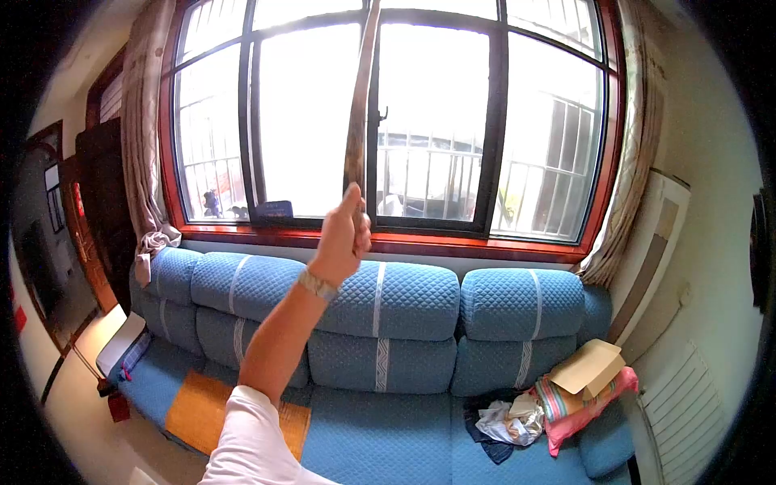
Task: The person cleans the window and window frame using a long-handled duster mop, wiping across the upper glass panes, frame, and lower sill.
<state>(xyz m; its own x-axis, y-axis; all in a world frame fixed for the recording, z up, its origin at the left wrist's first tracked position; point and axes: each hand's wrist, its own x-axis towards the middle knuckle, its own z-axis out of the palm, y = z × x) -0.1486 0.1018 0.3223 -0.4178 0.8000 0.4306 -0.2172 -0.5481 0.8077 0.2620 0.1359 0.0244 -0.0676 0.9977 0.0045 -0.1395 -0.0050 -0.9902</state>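
Note:
My left hand (pixel 343 236) is raised in front of the window, with its fingers wrapped round the lower end of a long wooden stick (pixel 360 105). The stick points upward, leaning slightly right, and its top runs out of the frame. A wristwatch (pixel 318 285) is on this wrist, and a white sleeve (pixel 255 444) covers the upper arm. Behind the stick are the dark frames of the sliding window (pixel 432 121); whether the stick touches them I cannot tell. My right hand is out of view.
A blue quilted sofa (pixel 380 420) stretches below the window. On it lie an orange mat (pixel 194 411), crumpled clothes (pixel 509 420), a pink striped cushion (pixel 566 412) and an open cardboard box (pixel 588 368). Curtains (pixel 145 121) hang beside the window. A radiator (pixel 687 412) is at the right.

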